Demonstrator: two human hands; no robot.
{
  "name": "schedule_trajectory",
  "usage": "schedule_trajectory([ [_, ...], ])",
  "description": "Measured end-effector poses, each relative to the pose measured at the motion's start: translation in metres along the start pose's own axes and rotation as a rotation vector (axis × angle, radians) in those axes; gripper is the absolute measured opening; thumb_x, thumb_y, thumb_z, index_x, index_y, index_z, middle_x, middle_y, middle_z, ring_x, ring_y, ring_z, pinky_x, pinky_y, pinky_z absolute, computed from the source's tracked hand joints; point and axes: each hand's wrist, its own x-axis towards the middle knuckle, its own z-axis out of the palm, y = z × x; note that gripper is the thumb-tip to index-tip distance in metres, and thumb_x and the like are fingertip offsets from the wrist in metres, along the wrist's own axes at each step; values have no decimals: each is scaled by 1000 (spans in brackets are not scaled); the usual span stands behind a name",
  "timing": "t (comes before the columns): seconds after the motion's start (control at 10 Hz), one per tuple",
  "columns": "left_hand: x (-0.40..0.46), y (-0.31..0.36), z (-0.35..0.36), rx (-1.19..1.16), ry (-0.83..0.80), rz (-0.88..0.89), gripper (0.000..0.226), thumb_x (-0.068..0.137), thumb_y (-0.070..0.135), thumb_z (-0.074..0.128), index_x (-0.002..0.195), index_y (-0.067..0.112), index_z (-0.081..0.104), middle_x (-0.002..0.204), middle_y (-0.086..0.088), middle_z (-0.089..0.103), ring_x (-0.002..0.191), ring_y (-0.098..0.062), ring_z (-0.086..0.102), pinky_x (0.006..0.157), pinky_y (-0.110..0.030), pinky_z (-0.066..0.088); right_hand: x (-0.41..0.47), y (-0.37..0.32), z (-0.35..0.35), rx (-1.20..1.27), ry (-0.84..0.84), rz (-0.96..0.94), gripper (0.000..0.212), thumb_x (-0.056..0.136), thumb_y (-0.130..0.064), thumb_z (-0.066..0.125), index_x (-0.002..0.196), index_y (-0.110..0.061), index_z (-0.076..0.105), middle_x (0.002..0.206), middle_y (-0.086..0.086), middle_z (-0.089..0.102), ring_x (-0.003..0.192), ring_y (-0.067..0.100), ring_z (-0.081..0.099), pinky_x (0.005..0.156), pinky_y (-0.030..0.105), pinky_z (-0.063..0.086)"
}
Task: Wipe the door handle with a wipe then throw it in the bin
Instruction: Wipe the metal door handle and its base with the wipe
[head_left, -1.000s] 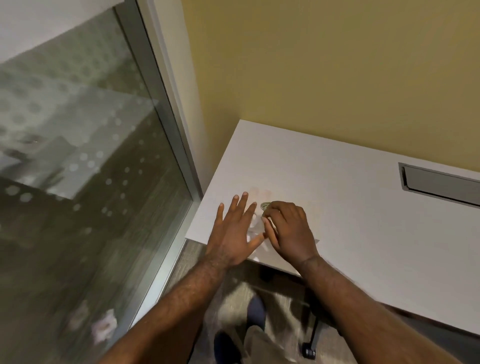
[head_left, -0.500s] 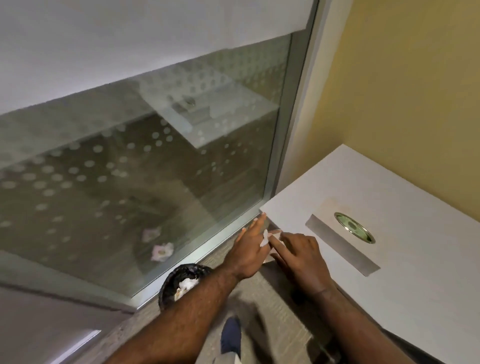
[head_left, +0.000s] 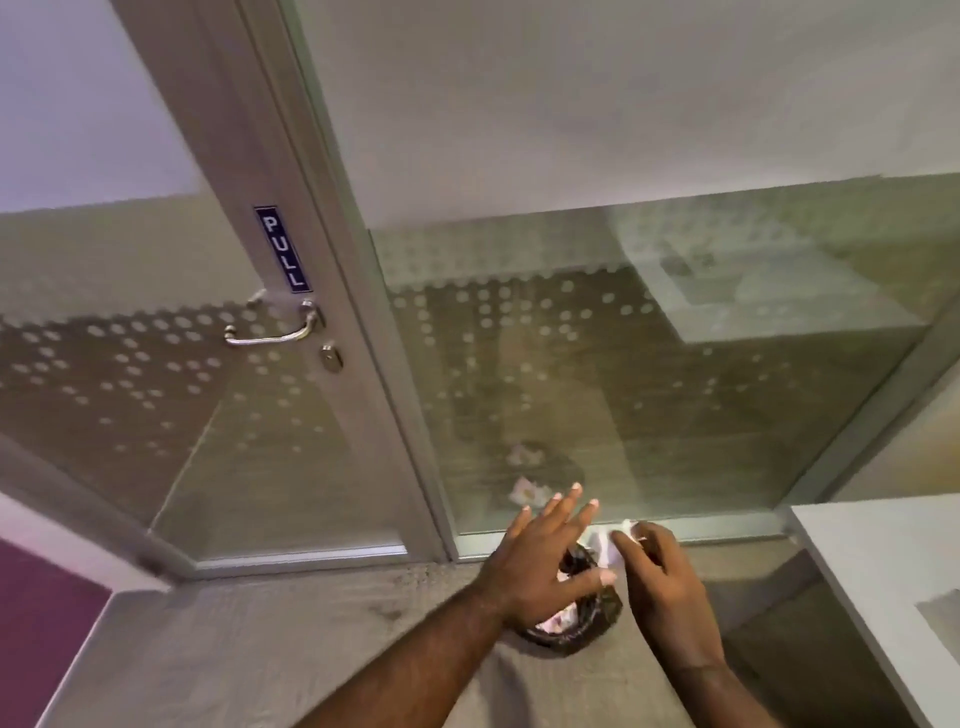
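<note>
I see my right hand (head_left: 662, 587) pinching the white wipe (head_left: 610, 543), my left hand (head_left: 540, 561) spread just beside it. The bin (head_left: 582, 621) sits below both; the handle (head_left: 275, 327) is well up-left.

Dark blue vertical sign (head_left: 283, 249) reading "PULL", on the door frame (head_left: 332, 291) above the handle (head_left: 275, 332)

Right hand (head_left: 670, 597) pinches white wipe (head_left: 609, 545) over black bin (head_left: 576, 631), left hand (head_left: 545, 564) splayed; door handle (head_left: 275, 328) far left
</note>
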Motion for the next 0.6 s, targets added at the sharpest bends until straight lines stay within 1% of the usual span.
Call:
schedule_trajectory([
  [0.1,-43,-64,-54,136,79,-87,85,89,74,40,155,40,-3,160,16,-20,148,-6,-16,122,-44,-6,43,-44,36,-27,55,-195,16,92,-49,52,108,-48,57,108,-32,61,96,-14,56,83,4,44],
  [0.2,-69,-108,-93,234,146,-139,88,85,81,30,154,40,-5,160,15,-21,147,-4,-19,122,-42,-7,72,-81,60,161,128,-270,23,94,-20,57,115,-24,68,118,3,63,105,12,60,93,17,44],
  [0.3,-95,-161,-145,341,212,-142,90,83,84,22,155,38,-7,160,15,-21,145,-1,-23,121,-41,-9,118,-156,98,212,198,-332,32,90,-11,49,111,4,68,115,25,58,108,25,57,99,18,40],
  [0.4,-102,-188,-173,385,257,-132,89,84,83,21,154,37,-8,161,14,-21,146,-3,-22,121,-41,-9,141,-196,120,261,248,-408,34,89,-13,49,112,4,67,118,24,56,109,27,58,97,26,45],
  [0.5,-114,-230,-213,406,339,-156,90,84,82,19,155,35,-6,161,12,-19,148,-6,-19,122,-40,-8,181,-247,158,237,347,-520,24,90,-11,58,108,0,69,112,22,60,103,29,61,87,37,53],
  [0.6,-121,-256,-237,413,399,-193,90,83,81,18,156,33,-2,162,11,-17,148,-7,-16,122,-40,-7,207,-278,173,215,403,-555,22,86,-1,61,107,-7,67,106,20,62,97,30,62,83,38,55],
])
